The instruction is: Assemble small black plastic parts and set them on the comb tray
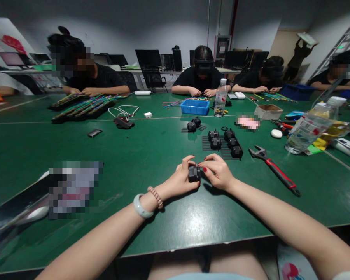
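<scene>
A person's left hand (pixel 182 178) grips a chunky black part (pixel 194 174) in its fingers, near the front of a green tabletop (pixel 151 140). The right hand (pixel 218 174) has its fingers bunched at the part's side; whether they grip anything, I cannot tell. Beyond lie similar black pieces (pixel 216 143). A clear bottle (pixel 221 100) bears a red-marked label, its lettering too blurred to read.

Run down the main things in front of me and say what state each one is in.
Left hand: closed around black fitting
Right hand: fingers bent, contact with fitting unclear
Black fitting: held
Adjustable wrench: lying down, not held
Middle bottle: upright, capped
Right bottle: capped
Blue tray: open-topped
Small box: open-topped
</scene>
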`<act>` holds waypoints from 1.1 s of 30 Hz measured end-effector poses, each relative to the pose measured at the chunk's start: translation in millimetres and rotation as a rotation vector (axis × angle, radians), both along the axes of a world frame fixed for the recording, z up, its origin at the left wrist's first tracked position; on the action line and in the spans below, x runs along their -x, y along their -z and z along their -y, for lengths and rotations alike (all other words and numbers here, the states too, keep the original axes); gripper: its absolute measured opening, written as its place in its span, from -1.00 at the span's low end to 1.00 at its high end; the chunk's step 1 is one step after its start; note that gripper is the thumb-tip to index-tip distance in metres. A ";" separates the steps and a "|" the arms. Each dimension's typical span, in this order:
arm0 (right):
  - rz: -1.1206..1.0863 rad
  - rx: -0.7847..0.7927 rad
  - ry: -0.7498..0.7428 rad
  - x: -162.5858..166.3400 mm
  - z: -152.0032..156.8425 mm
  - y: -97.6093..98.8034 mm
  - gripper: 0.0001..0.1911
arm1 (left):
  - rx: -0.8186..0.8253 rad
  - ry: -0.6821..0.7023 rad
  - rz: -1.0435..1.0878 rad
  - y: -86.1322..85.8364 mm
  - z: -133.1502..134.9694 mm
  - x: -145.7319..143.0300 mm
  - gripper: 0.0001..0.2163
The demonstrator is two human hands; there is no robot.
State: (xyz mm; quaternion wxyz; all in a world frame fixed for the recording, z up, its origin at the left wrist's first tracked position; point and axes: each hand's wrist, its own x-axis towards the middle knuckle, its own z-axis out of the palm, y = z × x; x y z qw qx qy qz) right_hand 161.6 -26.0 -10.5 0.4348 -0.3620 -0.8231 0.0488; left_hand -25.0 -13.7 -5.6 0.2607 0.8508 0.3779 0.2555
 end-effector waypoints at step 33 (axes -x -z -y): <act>-0.197 -0.080 -0.097 -2.7 5.3 -3.1 -0.72 | -0.023 0.012 -0.005 -2.1 0.8 0.1 -0.26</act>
